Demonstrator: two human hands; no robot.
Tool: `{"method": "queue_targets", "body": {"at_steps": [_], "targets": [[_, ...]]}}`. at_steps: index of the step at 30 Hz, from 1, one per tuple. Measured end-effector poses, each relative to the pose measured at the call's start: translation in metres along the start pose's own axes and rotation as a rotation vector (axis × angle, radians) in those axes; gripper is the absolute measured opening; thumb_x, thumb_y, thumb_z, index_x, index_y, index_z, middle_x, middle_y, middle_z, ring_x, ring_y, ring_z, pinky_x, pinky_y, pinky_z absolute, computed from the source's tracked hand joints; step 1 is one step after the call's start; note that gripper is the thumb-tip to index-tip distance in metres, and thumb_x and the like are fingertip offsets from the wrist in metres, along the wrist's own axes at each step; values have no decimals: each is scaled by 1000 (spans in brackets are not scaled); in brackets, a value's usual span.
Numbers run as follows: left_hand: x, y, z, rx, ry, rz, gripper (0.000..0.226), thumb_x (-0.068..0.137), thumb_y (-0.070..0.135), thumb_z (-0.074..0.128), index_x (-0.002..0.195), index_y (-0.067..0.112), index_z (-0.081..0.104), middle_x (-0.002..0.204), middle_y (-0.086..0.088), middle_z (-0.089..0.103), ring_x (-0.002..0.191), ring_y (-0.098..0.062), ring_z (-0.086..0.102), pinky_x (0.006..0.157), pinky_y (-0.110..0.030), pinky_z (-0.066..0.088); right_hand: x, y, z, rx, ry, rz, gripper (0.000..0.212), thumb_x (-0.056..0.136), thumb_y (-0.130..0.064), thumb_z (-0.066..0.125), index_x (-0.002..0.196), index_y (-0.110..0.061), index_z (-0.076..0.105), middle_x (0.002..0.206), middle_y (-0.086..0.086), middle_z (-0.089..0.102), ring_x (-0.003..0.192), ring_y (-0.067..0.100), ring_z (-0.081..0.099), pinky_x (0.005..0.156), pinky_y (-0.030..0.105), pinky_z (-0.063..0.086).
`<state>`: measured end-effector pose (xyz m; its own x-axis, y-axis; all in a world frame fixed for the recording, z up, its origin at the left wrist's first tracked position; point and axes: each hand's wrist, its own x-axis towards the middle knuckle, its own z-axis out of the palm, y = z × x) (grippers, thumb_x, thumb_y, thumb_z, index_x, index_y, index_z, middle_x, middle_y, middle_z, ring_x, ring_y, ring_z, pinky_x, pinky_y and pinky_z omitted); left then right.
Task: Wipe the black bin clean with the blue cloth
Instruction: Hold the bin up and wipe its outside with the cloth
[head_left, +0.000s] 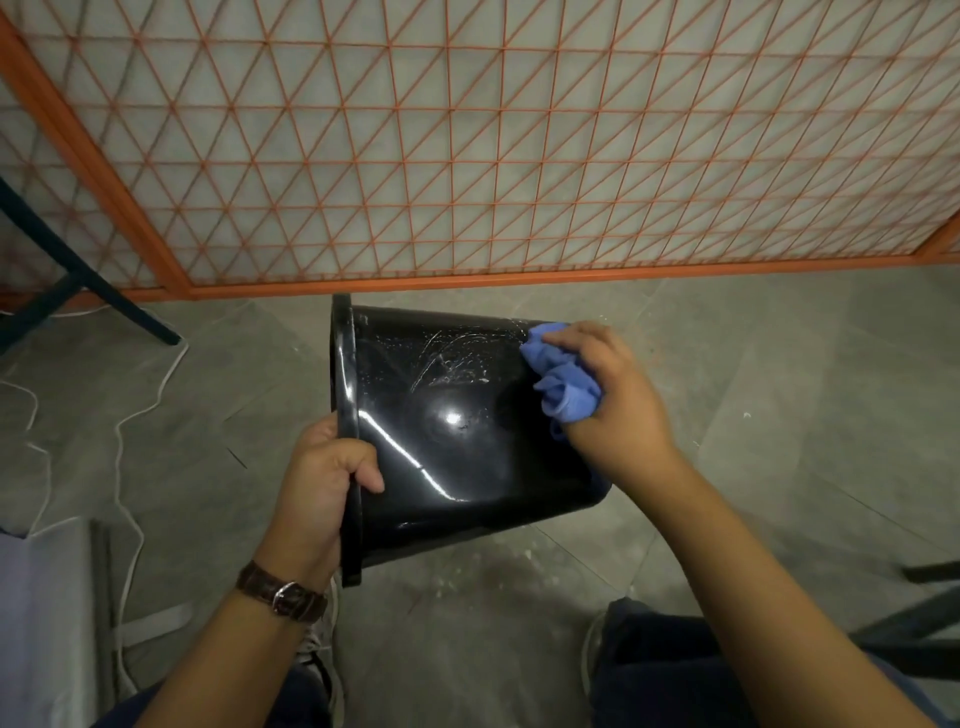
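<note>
Pressing the blue cloth (563, 384) firmly, sweeping overlapping strokes from base toward rim (345, 395), over pale streaks (447, 358), possibly scratches rather than dirt. Gripping the cloth bunched in right hand (613, 400), against the black bin (457, 441) near its base. Clamping the rim with left hand (322, 483), bin held sideways.

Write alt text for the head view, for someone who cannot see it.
A person holds a black bin on its side, left hand gripping the rim, right hand pressing a blue cloth to its streaked wall. An orange mesh fence stands behind.
</note>
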<state>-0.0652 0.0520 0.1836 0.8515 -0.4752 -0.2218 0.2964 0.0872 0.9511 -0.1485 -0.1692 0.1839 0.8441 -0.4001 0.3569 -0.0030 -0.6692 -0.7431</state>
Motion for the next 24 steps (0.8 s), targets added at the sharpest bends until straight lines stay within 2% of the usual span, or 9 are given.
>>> {"method": "queue_targets", "body": {"at_steps": [3, 6, 9, 11, 13, 15, 17, 21, 24], "targets": [[0, -2, -2, 20, 15, 4, 75, 18, 19, 61, 78, -21, 39, 90, -20, 44, 78, -36, 39, 57, -34, 32, 3, 1, -3, 62, -58, 68, 30, 75, -10, 69, 85, -38, 62, 101, -22, 55, 93, -11, 55, 80, 7, 42], [0, -3, 4, 30, 8, -3, 70, 20, 15, 55, 78, -21, 41, 87, -18, 44, 74, -34, 39, 57, -34, 33, 9, 9, -9, 10, 78, 289, 23, 79, -17, 67, 77, -39, 58, 97, -13, 60, 83, -3, 59, 75, 19, 49], [-1, -4, 10, 13, 12, -6, 47, 27, 6, 51, 70, -13, 50, 73, -15, 42, 61, -30, 41, 51, -29, 38, 5, 2, -3, -51, 65, 102, 35, 74, -10, 69, 98, -34, 59, 103, -17, 52, 90, -15, 51, 75, 1, 39], [-4, -2, 14, -23, -2, -14, 23, 36, 1, 46, 54, 5, 59, 60, -11, 49, 52, -22, 49, 43, -21, 41, -1, -2, 3, 28, -45, -55, 41, 70, -7, 69, 104, -28, 61, 107, -21, 50, 99, -15, 50, 83, 1, 37], [-6, 0, 15, -50, -18, 1, 28, 40, -4, 40, 45, 15, 60, 49, 0, 55, 44, -12, 54, 39, -16, 41, 0, -1, 5, 84, -121, -30, 34, 71, -4, 69, 95, -28, 65, 104, -19, 55, 98, -11, 54, 85, 8, 42], [-5, 0, 14, -60, -9, 11, 27, 39, -3, 42, 46, 15, 62, 48, 2, 57, 44, -11, 55, 41, -16, 43, 4, 3, 1, 38, -62, 147, 26, 76, -8, 69, 86, -32, 65, 99, -17, 58, 90, -5, 56, 82, 20, 48], [-3, -3, 12, -46, 5, 9, 28, 36, -1, 44, 50, 14, 62, 55, -5, 54, 50, -17, 54, 44, -20, 44, 5, 7, -1, -29, 54, 229, 28, 77, -12, 69, 88, -36, 61, 97, -21, 54, 86, -9, 54, 73, 12, 44], [0, -7, 9, -40, 41, -22, 22, 35, 0, 46, 51, 14, 54, 63, -9, 41, 56, -26, 40, 48, -27, 37, -3, -2, 13, 55, -59, -59, 41, 69, -20, 67, 108, -27, 61, 112, -15, 50, 105, -10, 49, 89, 4, 36], [-4, -1, 12, -40, 9, -2, 28, 40, -5, 44, 47, 16, 60, 50, 0, 50, 48, -16, 47, 41, -19, 41, -2, -3, 13, 133, -133, -30, 29, 68, -11, 67, 92, -28, 65, 105, -13, 57, 98, -6, 56, 87, 10, 41]]}}
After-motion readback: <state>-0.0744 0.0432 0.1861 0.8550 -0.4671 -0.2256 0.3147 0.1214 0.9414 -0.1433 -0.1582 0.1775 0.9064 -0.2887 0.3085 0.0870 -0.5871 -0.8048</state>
